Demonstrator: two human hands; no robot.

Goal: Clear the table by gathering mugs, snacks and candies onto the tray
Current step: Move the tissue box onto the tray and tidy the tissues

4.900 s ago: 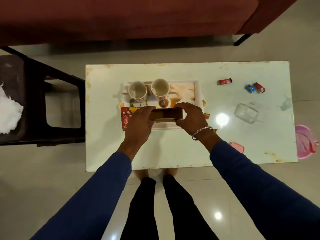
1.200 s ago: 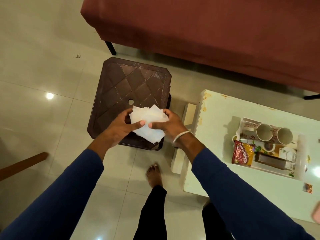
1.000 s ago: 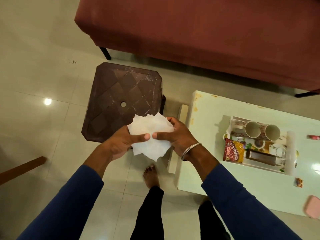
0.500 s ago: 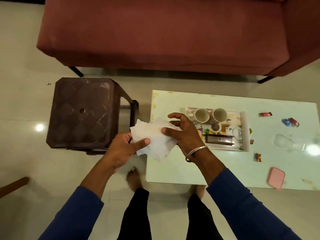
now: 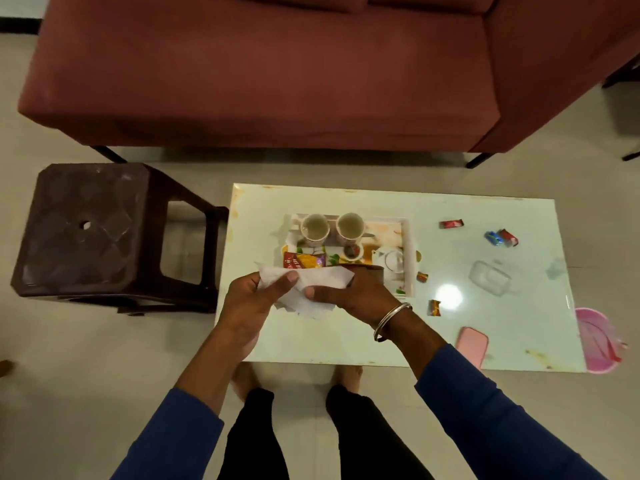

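I pinch a small stack of white tissues point(image 5: 304, 289) between both hands: my left hand point(image 5: 251, 299) has its thumb laid across the top sheet with the fingers curled beneath, and my right hand point(image 5: 349, 294) nips the other end between thumb and fingers. A second ago I held these over the dark stool point(image 5: 93, 230); now they hang above the near left part of the white table point(image 5: 346, 341), just in front of the tray point(image 5: 410, 251), so the stack seems ready to be set down there. Its long axis runs left to right between my hands, edges fanned and ragged (the sheets are not squared). On the tray stand two mugs point(image 5: 332, 228) upright, mouths up, with a snack packet point(image 5: 304, 260) before them. Wrapped candies point(image 5: 451, 223) lie scattered to the right, not yet gathered.
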